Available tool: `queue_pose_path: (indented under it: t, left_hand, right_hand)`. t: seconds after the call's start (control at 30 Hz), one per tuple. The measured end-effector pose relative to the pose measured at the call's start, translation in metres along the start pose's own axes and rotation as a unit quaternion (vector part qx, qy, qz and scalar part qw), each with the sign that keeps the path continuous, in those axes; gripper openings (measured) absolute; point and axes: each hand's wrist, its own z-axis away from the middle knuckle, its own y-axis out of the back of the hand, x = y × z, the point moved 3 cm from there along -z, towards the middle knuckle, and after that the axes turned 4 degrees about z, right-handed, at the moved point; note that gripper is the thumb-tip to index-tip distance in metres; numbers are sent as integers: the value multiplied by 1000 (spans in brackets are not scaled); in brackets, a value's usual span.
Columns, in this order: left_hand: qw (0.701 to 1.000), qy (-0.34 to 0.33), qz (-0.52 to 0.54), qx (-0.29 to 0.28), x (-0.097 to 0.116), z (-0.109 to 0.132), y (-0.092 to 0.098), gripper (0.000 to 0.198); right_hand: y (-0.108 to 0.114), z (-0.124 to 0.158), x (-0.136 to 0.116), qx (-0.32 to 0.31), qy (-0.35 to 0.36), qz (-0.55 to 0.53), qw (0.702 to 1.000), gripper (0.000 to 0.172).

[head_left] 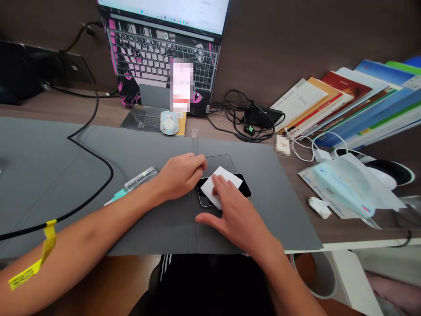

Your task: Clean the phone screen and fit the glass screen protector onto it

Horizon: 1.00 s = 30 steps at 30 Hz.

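A phone (245, 187) lies with its dark screen up on the grey desk mat (263, 219). On top of it, a white cloth or wipe (230, 174) covers the middle of the screen. My right hand (230, 204) rests its fingers on the white piece, thumb spread apart to the left. At the phone's left edge is my left hand (182, 175), its fingers curled together; whatever they hold, if anything, is hidden. A thin outlined clear sheet (220, 156) lies just behind the phone. Beside my left forearm sits a clear case with a teal-tipped tool (141, 177).
An open laptop (158, 66) stands at the back, with a mouse (169, 123) before it. Black cables (259, 127) lie right of it. A black cord (108, 175) crosses the mat's left side. Books (348, 101), a tissue pack (345, 188) and crumpled tissue (319, 207) are at right.
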Motion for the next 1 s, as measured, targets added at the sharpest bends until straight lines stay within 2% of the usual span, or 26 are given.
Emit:
queue_pose_path:
  t: [0.07, 0.13, 0.27, 0.33, 0.5, 0.7, 0.87, 1.0]
  left_hand:
    - [1000, 4, 2, 2, 0, 0, 0, 20]
    - [1000, 8, 5, 4, 0, 0, 1, 21]
    - [1000, 18, 11, -1, -3, 0, 0, 20]
    - [1000, 24, 13, -1, -4, 0, -1, 20]
    - [999, 31, 19, -1, -3, 1, 0, 19]
    - [1000, 25, 17, -8, -1, 1, -1, 18]
    - [1000, -1, 6, -15, 3, 2, -4, 18]
    - [998, -45, 0, -43, 10, 5, -9, 19]
  right_hand:
    - [-4, -4, -12, 5, 26, 7, 1000, 92]
    - [-7, -7, -23, 7, 42, 16, 999, 82]
    - [-11, -9, -35, 5, 57, 40, 998, 36]
    - [-13, -8, -37, 9, 61, 48, 997, 24]
    - [-13, 0, -34, 8, 93, 61, 994, 34]
    - [-9, 19, -26, -12, 105, 20, 994, 48]
    - [-11, 29, -27, -10, 95, -7, 995, 43]
    - [-8, 32, -22, -6, 72, -40, 997, 41]
